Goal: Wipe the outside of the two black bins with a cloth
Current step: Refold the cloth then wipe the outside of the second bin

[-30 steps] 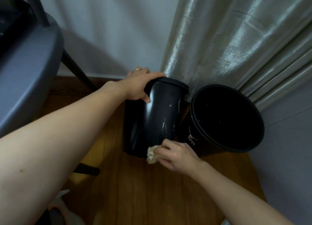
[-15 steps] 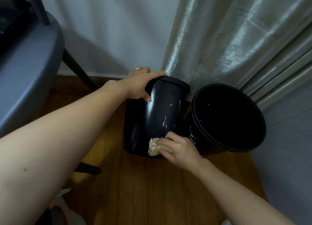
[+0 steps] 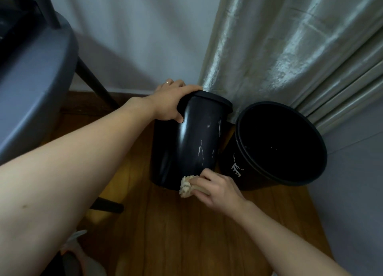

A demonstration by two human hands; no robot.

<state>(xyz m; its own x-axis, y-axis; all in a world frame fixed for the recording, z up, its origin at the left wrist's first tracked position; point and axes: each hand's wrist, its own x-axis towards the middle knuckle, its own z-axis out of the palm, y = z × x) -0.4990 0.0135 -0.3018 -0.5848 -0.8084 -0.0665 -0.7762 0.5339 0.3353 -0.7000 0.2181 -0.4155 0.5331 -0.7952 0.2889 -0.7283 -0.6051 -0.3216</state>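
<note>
The right hand (image 3: 215, 187) held a crumpled beige cloth (image 3: 186, 186) bunched in its curled fingers and pressed it against the lower edge of the narrower black bin (image 3: 190, 143), right at the base where the bin met the wooden floor (image 3: 186, 234). The left hand (image 3: 172, 101) gripped that bin's rim from above, the thumb lying down the outer wall and the fingers curled over the lip, a ring showing on one finger. The bin stood tilted, its top leaning away toward the wall, and pale scuffs and streaks marked its glossy side. Just beside it on the right stood the wider black bin (image 3: 244, 172), its open mouth turned toward the camera, dark inside, with a small white printed design on its outer wall; whether the two bins touched could not be told. Both sat in a corner of the floor, in front of a silvery-green curtain (image 3: 290, 48) that hung behind them and a pale wall (image 3: 134, 37) to the left of it. A grey chair (image 3: 31, 72) with dark legs stood at the left edge, well apart from the bins. A grey surface (image 3: 352, 172) rose along the right side.
</note>
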